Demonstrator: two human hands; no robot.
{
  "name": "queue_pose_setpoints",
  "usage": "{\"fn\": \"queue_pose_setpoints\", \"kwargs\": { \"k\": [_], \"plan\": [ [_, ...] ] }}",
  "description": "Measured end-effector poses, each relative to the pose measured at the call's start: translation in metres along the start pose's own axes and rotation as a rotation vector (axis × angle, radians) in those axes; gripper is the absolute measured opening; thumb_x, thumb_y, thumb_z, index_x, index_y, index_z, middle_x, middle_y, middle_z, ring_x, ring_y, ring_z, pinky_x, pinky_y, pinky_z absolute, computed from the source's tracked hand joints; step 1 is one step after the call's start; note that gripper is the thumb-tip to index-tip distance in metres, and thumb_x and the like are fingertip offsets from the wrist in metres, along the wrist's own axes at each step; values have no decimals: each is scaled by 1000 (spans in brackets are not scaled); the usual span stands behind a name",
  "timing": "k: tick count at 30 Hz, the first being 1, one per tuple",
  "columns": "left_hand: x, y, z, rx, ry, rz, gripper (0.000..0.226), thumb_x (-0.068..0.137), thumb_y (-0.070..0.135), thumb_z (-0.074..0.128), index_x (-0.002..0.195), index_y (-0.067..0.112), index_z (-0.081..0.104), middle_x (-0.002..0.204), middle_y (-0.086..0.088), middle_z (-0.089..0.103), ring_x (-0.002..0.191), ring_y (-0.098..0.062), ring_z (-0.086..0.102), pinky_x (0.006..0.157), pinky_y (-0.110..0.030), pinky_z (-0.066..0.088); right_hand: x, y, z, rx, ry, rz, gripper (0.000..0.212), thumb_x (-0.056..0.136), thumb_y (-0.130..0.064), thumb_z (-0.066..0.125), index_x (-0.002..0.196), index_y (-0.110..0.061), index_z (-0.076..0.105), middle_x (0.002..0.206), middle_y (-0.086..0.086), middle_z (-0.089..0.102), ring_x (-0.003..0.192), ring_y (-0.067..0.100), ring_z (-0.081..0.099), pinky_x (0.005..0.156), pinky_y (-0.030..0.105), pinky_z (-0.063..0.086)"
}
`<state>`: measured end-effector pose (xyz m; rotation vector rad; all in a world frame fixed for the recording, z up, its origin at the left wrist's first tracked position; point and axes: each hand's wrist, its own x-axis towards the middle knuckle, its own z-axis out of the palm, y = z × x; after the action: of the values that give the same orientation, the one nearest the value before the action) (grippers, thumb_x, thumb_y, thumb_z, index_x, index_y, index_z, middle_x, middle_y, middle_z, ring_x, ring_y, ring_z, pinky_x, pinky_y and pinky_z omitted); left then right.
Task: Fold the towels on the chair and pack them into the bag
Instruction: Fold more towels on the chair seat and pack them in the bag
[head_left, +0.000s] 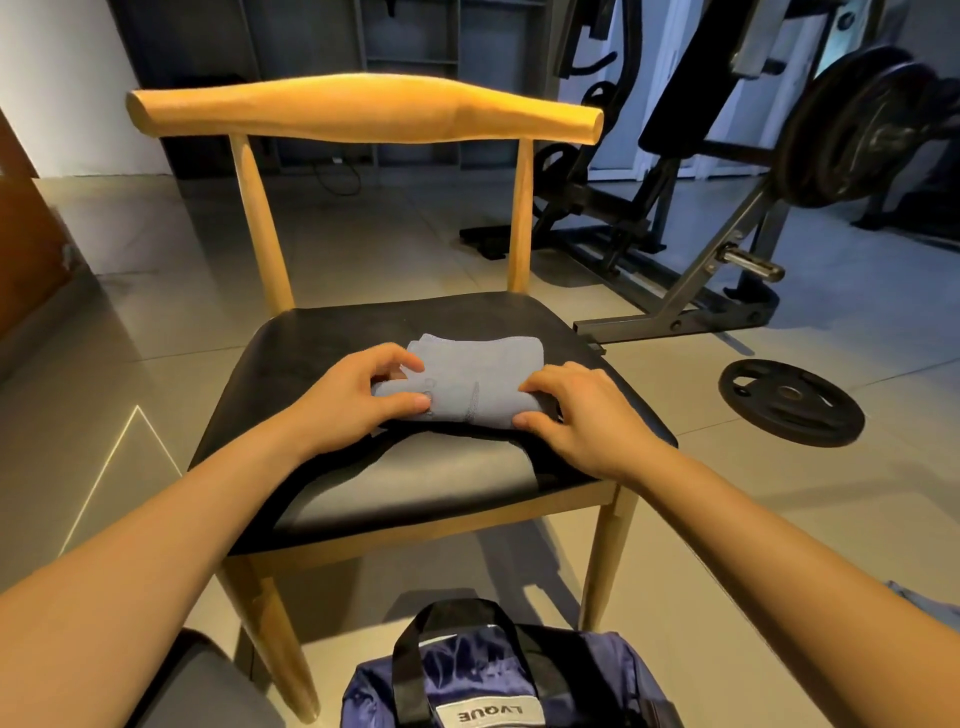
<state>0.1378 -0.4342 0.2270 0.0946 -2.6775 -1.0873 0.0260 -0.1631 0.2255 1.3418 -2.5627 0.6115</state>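
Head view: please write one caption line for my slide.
The left hand and right hand grip a folded grey towel on a wooden chair, with a blue bag on the floor.

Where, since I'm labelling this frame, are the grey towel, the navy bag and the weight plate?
grey towel (483, 364): head view, middle of its folded top face.
navy bag (467, 670): head view, shiny fabric between its black handles.
weight plate (813, 415): head view, flat face beside the hub.

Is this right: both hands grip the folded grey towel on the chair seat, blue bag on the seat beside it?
No. Head view shows the blue bag on the floor in front of the chair, not on the seat. The rest holds: left hand and right hand both grip the folded grey towel.
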Motion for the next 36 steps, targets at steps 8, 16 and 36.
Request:
{"fn": "queue_pose_setpoints", "kwargs": {
  "k": [8,16,36],
  "plan": [
    [10,0,6,-62,81,-39,6,96,29,69,92,27,74,91,6,73,82,1,62,77,-18,45,22,-1,-5,119,-92,174,34,97,-41,60,79,-13,65,76,0,54,70,16,51,65,35,41],
    [25,-2,16,257,376,64,13,90,36,75,84,24,75,87,7,63,85,-14,56,78,-39,48,11,-6,8,-142,137,-94,23,99,-37,57,110,-22,71,105,-2,61,99,20,55,83,34,41],
    [22,-4,10,88,189,85,8,91,34,75,93,27,72,92,8,67,90,-8,60,79,-25,45,15,9,-4,16,107,5,24,95,-43,66,111,-27,69,108,-6,57,97,15,54,85,32,46]
  ]
}}
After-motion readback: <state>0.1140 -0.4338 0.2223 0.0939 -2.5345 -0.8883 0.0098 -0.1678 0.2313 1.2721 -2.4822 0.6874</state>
